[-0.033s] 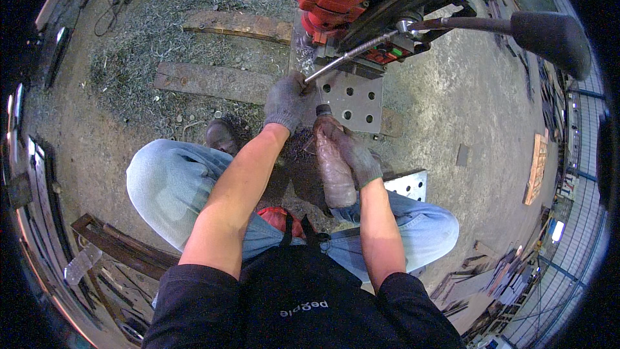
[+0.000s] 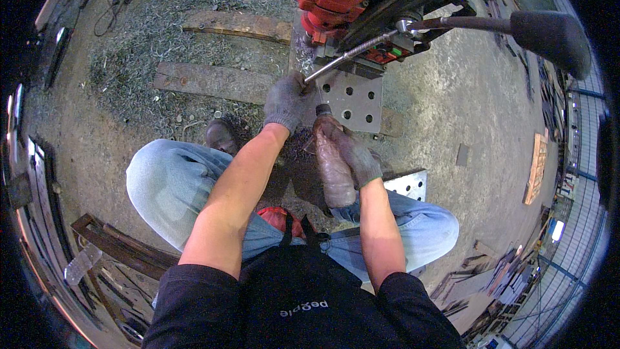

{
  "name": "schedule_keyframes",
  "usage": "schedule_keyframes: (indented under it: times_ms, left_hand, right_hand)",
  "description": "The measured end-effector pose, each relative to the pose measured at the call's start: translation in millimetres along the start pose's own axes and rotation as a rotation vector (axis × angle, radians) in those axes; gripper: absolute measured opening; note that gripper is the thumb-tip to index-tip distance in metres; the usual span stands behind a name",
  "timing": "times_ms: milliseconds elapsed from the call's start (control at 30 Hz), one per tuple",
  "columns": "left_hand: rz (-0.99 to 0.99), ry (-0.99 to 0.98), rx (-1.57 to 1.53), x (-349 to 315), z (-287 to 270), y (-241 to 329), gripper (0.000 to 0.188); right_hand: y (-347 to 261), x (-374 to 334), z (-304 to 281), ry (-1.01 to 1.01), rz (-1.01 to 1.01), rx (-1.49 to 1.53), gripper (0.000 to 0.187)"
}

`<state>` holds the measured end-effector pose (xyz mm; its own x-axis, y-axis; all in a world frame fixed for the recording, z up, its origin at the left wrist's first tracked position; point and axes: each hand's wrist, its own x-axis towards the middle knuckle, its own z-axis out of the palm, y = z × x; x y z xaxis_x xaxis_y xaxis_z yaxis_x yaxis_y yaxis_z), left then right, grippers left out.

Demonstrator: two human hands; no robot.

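- At left, the left grip point(image 2: 284, 100) clasped the end of the metal rod point(image 2: 352, 55); steady pressure seemed best.
- Beside it, the brownish bottle point(image 2: 334, 171) sat in the right grip point(image 2: 358, 155), dark top point(image 2: 323, 110) toward the perforated plate point(image 2: 359, 104); light squeezing seemed wise.

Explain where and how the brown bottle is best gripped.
Grip the brown bottle by its upper body, probably best from the right, where the right hand already holds it: its long, rounded side suits a wrapped grip, and its capped neck points forward, uncovered.
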<state>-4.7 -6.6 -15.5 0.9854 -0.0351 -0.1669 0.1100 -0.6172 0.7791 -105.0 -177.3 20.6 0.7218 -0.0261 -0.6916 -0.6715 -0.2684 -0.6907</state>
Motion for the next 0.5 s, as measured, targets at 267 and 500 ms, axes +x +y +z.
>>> schedule_keyframes:
  times_ms: [267,500]
  left_hand:
    - [-0.043,-0.027,0.066,2,-3,5,0.035]
    - [-0.003,-0.001,0.058,0,-2,4,0.037]
  right_hand:
    - [-5,-4,7,0.094,-0.157,0.176,0.094]
    - [3,-4,-2,0.042,-0.067,0.101,0.079]
